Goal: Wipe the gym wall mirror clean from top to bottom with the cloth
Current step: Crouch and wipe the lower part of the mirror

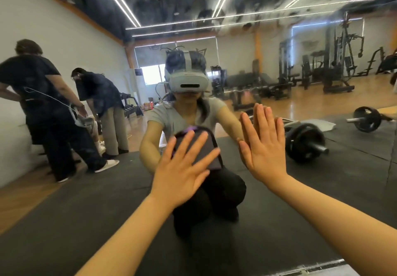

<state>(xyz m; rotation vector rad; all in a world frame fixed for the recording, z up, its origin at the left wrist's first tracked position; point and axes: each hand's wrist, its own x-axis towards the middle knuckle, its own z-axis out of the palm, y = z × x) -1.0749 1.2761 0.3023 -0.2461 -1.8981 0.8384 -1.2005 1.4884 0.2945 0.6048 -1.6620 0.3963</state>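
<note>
Dark cloth (198, 147) pressed flat under left hand (182, 174), low on mirror (322, 179); right hand (264, 147) flat, empty. Final lower strokes due.

Both palms flat, seemingly on mirror (322, 179)

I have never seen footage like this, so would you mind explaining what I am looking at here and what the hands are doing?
There is no machine: a person wears a camera on the head, so the single picture looks forward and down along their own arms. They face a gym wall mirror, which is why you see a crouching figure with a headset: that is their own reflection. The left hand presses a dark cloth flat against the glass with straight, spread fingers. The right hand rests open on the mirror, meeting its reflected palm. Everything else is reflected: two other people at the left, a barbell on black floor mats, and weight machines behind.
</note>
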